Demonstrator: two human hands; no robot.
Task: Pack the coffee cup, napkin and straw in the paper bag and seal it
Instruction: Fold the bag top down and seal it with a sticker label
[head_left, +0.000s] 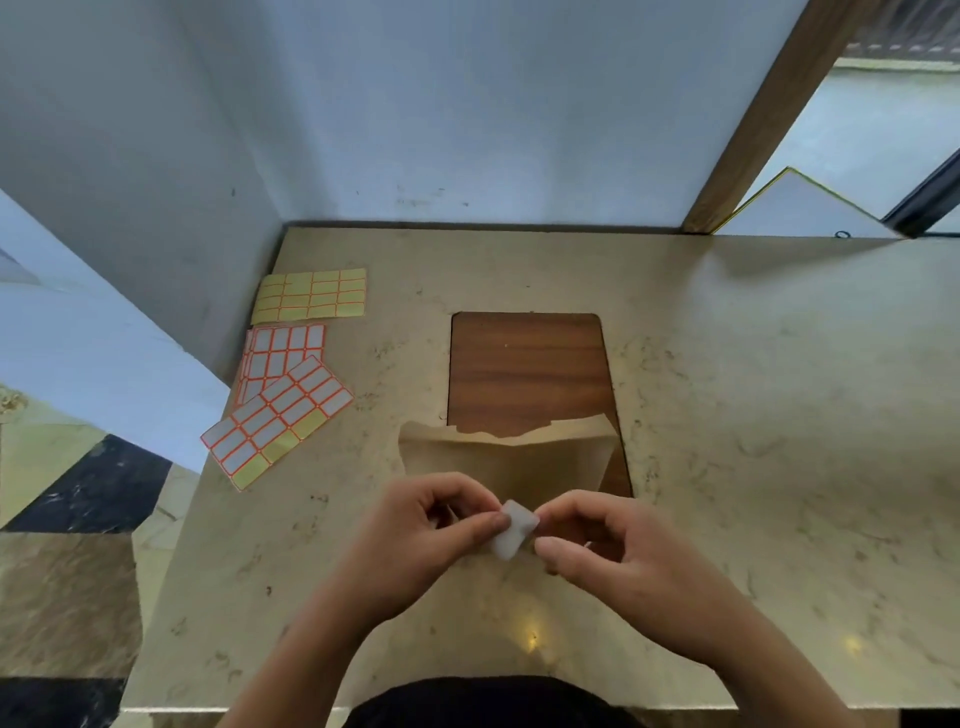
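A: where's the paper bag (506, 462)?
B: dead centre of the table (753, 415), top overlapping the board (527, 371). Left hand (421, 535) and right hand (618, 545) both pinch a white sticker (514, 529) over it. Sticker sheets (283, 384) at 9 o'clock.

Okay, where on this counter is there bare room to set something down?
The counter is bare right of the wooden board, and behind it up to the wall. Crowded: sticker sheets at far left; paper bag and both hands, left hand, right hand, near centre.
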